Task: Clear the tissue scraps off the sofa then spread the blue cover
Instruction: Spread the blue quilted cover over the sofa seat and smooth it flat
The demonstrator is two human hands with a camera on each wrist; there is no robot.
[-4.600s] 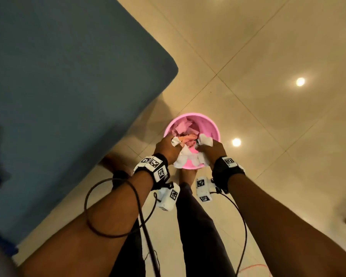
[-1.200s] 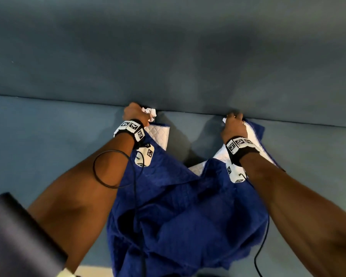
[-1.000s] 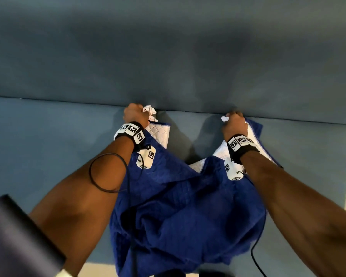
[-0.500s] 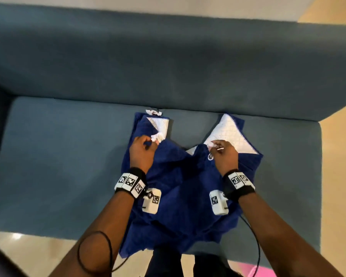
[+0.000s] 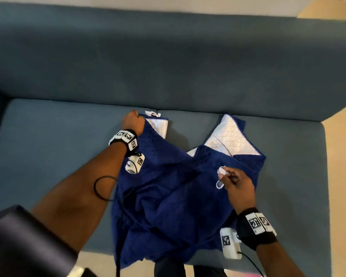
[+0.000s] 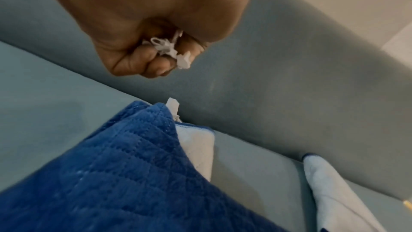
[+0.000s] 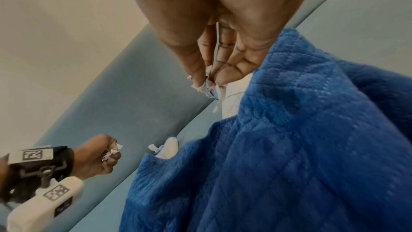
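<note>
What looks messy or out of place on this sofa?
One tissue scrap still lies at the backrest crease, beside the blue cover, which sits bunched with white corners flipped up instead of spread flat.

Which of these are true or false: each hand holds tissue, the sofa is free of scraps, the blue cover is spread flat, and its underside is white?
1. Each hand holds tissue. True: the left hand grips crumpled scraps, and the right hand pinches some too.
2. The sofa is free of scraps. False: one scrap lies at the backrest crease.
3. The blue cover is spread flat. False: it lies bunched.
4. Its underside is white. True.
</note>
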